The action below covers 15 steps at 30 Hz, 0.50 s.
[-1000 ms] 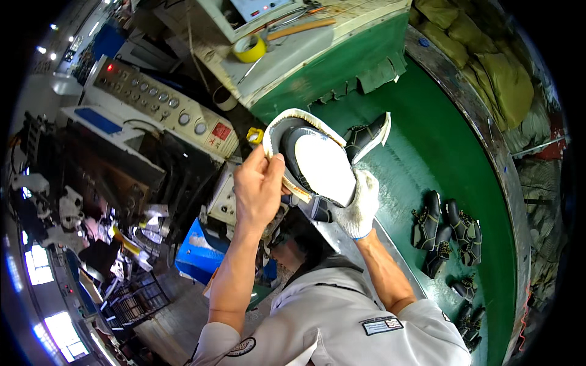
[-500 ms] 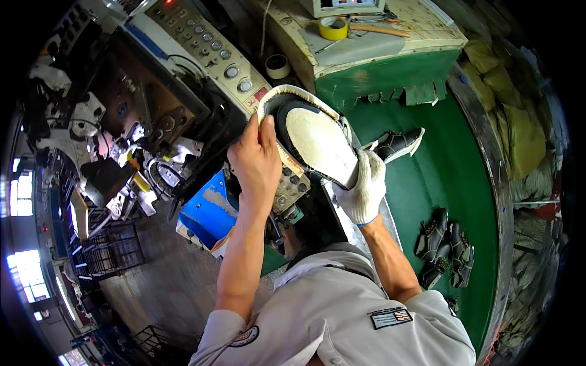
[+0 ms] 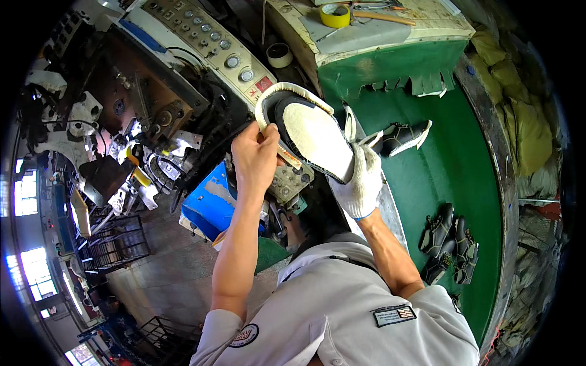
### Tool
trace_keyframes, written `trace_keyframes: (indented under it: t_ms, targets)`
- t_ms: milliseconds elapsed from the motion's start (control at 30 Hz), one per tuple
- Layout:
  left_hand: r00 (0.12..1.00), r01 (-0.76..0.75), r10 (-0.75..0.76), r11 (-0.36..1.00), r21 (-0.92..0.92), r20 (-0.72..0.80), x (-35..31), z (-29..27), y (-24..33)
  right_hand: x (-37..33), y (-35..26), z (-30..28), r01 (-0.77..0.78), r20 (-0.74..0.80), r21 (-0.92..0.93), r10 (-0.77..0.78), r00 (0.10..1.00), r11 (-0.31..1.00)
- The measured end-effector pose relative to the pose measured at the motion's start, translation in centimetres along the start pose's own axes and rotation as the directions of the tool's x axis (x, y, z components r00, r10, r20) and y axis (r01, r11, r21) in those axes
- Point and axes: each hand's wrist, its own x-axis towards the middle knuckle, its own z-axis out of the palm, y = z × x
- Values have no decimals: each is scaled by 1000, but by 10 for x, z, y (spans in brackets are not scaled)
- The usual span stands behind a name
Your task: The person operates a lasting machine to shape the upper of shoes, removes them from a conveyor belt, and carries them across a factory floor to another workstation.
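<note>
Green table (image 3: 452, 177) and a control panel (image 3: 213, 46) are seen behind the work. An upturned shoe (image 3: 308, 137) is held above them, gripped by the bare left hand (image 3: 256, 155) and the gloved right hand (image 3: 363, 180).

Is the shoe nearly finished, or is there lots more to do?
Partway, it seems. In hand: a shoe held sole-side up, the bare left hand pinching its edge, the gloved right hand gripping the other end. Its pale bottom has no outer sole. One similar shoe lies on the green table, and dark uppers wait in a pile, so more looks left.
</note>
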Motion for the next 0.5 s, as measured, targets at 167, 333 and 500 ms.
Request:
trace_keyframes:
  t_ms: [167, 333, 500]
  targets:
    - [999, -15, 11, 997, 80, 42, 5, 19, -1, -3, 21, 2, -64, 10, -12, 64, 998, 998]
    - [759, -459, 647, 608, 648, -70, 21, 43, -28, 7, 32, -3, -65, 32, -8, 65, 997, 998]
    - [881, -400, 453, 866, 300, -136, -6, 48, 5, 17, 53, -17, -125, 31, 14, 124, 992, 992]
